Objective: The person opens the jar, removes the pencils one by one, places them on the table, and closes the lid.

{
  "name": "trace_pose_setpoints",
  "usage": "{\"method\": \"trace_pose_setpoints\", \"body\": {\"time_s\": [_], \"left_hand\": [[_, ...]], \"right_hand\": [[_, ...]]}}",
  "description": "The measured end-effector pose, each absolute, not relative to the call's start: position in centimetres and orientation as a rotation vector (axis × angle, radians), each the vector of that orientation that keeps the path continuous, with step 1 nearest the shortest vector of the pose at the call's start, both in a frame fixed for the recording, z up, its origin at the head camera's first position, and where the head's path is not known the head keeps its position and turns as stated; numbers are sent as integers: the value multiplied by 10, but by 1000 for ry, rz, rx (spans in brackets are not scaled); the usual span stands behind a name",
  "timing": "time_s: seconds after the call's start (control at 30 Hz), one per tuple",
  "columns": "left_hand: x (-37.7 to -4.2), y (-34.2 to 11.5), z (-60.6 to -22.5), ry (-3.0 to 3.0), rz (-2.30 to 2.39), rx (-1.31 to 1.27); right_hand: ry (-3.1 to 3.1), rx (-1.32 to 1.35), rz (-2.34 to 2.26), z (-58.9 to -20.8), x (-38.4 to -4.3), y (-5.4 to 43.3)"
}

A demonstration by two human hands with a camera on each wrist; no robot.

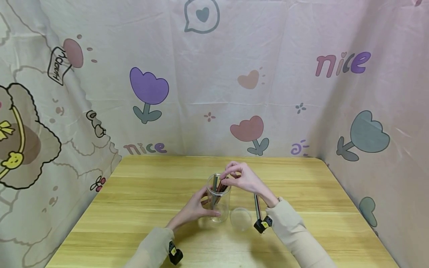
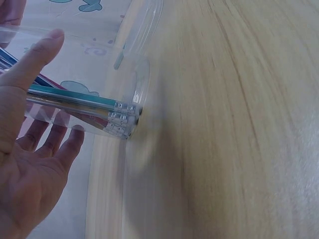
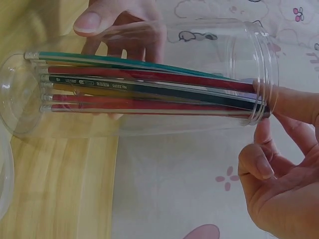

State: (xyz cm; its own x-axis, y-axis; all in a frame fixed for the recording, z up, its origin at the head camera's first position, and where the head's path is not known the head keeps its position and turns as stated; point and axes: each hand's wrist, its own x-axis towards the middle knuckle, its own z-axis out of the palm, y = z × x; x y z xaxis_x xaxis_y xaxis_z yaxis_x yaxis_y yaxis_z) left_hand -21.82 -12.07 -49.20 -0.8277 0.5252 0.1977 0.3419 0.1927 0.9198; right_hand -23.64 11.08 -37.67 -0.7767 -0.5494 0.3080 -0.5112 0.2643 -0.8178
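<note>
A clear plastic jar (image 1: 225, 210) stands upright on the table, holding several pencils (image 3: 149, 74) in green, red, yellow and dark colours. Their metal-capped ends are at the jar's bottom, as the left wrist view also shows. My left hand (image 1: 197, 207) grips the jar's side, thumb on one side and fingers on the other. Over the mouth is my right hand (image 1: 244, 178). In the right wrist view its index finger (image 3: 294, 105) reaches to the rim beside the pencils' upper ends, while the thumb stands apart from them.
A clear round lid (image 1: 241, 219) lies on the table just right of the jar. More pencils (image 1: 257, 206) lie beyond it, partly under my right wrist. A printed cloth (image 1: 201, 93) hangs behind and along both sides of the wooden table (image 1: 151, 178).
</note>
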Motion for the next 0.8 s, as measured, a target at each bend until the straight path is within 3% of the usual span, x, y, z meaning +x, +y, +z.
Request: {"method": "trace_pose_setpoints", "body": {"time_s": [0.8], "left_hand": [[-216,-120,-490,2302,1701,825]], "right_hand": [[2558,-1183,-1546,-378,-237,108]]}}
